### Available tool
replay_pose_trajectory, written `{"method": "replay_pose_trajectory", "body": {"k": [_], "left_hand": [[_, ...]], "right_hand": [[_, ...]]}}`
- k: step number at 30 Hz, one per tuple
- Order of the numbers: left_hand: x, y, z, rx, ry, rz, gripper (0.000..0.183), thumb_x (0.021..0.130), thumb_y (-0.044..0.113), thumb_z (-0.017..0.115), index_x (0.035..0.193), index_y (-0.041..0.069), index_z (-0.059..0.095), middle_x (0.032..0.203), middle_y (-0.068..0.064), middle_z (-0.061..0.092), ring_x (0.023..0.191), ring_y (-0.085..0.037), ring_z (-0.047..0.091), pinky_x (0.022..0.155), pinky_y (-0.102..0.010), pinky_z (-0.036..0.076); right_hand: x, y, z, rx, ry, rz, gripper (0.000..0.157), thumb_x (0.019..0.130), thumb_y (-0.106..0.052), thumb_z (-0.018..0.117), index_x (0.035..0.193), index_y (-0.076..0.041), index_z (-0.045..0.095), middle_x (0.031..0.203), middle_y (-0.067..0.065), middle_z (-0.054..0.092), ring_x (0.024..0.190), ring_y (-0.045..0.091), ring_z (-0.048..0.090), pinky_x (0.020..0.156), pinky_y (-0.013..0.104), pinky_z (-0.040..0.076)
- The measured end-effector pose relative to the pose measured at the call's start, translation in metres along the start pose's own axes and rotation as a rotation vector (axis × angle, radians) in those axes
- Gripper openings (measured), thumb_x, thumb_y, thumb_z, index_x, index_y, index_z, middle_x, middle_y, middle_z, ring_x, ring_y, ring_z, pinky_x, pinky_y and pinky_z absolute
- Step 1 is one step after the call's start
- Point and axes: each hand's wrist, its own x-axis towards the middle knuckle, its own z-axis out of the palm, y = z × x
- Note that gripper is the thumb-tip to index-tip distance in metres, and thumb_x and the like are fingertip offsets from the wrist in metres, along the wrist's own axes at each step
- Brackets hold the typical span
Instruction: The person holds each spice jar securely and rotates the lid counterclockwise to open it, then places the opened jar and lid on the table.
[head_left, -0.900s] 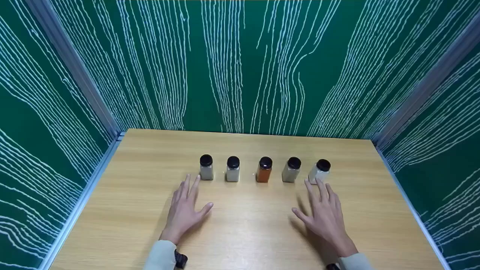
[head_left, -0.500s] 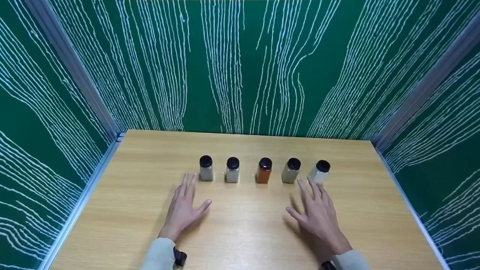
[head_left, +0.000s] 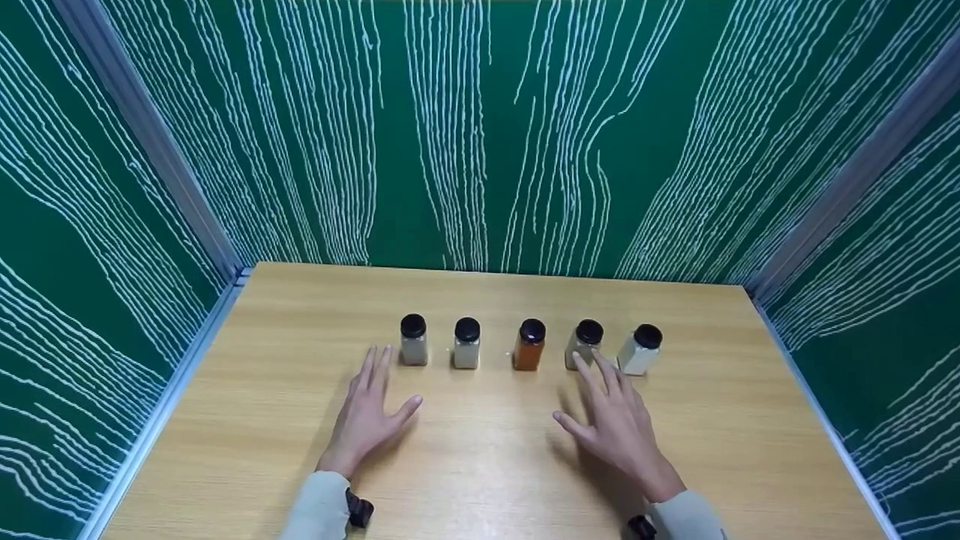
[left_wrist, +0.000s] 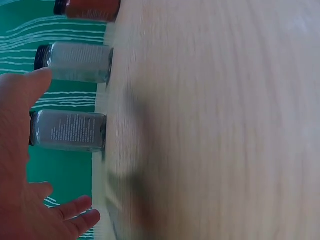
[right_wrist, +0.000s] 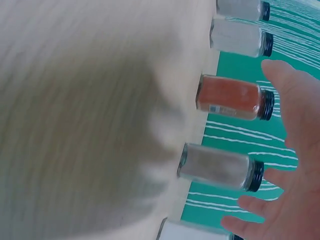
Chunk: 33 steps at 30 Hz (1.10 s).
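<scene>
Several square glass spice jars with black lids stand upright in a row. My left hand (head_left: 367,420), fingers spread, holds nothing and lies nearest the leftmost jar of greyish powder (head_left: 414,351). Beside that is a jar of pale powder (head_left: 466,355). An orange-red spice jar (head_left: 529,355) stands in the middle; its side shows in the right wrist view. My right hand (head_left: 619,427) is spread with nothing in it. Its fingertips overlap a grey-beige powder jar (head_left: 573,354) in the head view. Rightmost is a jar of white contents (head_left: 639,361), leaning outward in this view.
The jars share a light wooden table (head_left: 480,465). Green panels (head_left: 435,150) with wavy white lines rise behind and at both sides, joined by metal corner posts (head_left: 150,135). Shadows of both hands fall on the wood.
My right hand has moved left, from in front of the white jar to in front of the grey-beige one. My left hand has barely shifted. The jars keep their places.
</scene>
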Motion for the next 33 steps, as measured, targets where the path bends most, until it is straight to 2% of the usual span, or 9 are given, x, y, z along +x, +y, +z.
{"method": "replay_pose_trajectory", "body": {"k": [6,12,14,27,33], "left_hand": [[0.004,-0.003,0.001,-0.020,0.017,0.012,0.100,0.091,0.058,0.069,0.166,0.018,0.016,0.171,-0.014,0.010,0.147,-0.045,0.032,0.113,-0.060,0.035],[0.008,-0.003,-0.003,-0.019,-0.014,-0.005,0.100,0.093,0.059,0.066,0.166,0.017,0.011,0.172,-0.011,0.009,0.154,-0.039,0.021,0.121,-0.057,0.020],[0.010,-0.003,-0.003,-0.025,-0.024,-0.010,0.100,0.094,0.057,0.067,0.166,0.017,0.011,0.172,-0.010,0.008,0.155,-0.037,0.019,0.122,-0.057,0.017],[0.019,-0.002,-0.006,-0.062,-0.036,-0.032,0.096,0.094,0.049,0.070,0.165,0.015,0.016,0.172,-0.009,0.012,0.156,-0.030,0.015,0.123,-0.053,0.016],[0.022,-0.004,-0.006,-0.081,-0.024,-0.037,0.094,0.094,0.048,0.071,0.165,0.014,0.018,0.171,-0.010,0.014,0.156,-0.032,0.017,0.122,-0.054,0.019]], "right_hand": [[0.007,-0.010,0.002,0.028,0.017,-0.060,0.097,0.082,-0.053,0.081,0.161,-0.020,0.034,0.165,0.014,0.031,0.138,0.047,0.042,0.100,0.069,0.041],[0.016,-0.024,0.002,0.034,-0.034,-0.068,0.098,0.085,-0.057,0.077,0.163,-0.027,0.028,0.165,0.012,0.030,0.137,0.047,0.043,0.104,0.068,0.039],[0.020,-0.028,0.002,0.031,-0.050,-0.080,0.097,0.085,-0.058,0.077,0.163,-0.028,0.027,0.166,0.011,0.030,0.138,0.047,0.043,0.104,0.068,0.040],[0.044,-0.058,0.002,0.060,-0.094,-0.184,0.095,0.086,-0.056,0.077,0.163,-0.032,0.026,0.166,0.004,0.030,0.135,0.046,0.046,0.100,0.069,0.043],[0.052,-0.071,0.005,0.090,-0.081,-0.244,0.093,0.087,-0.052,0.077,0.163,-0.027,0.029,0.164,0.008,0.034,0.137,0.047,0.045,0.105,0.069,0.039]]}}
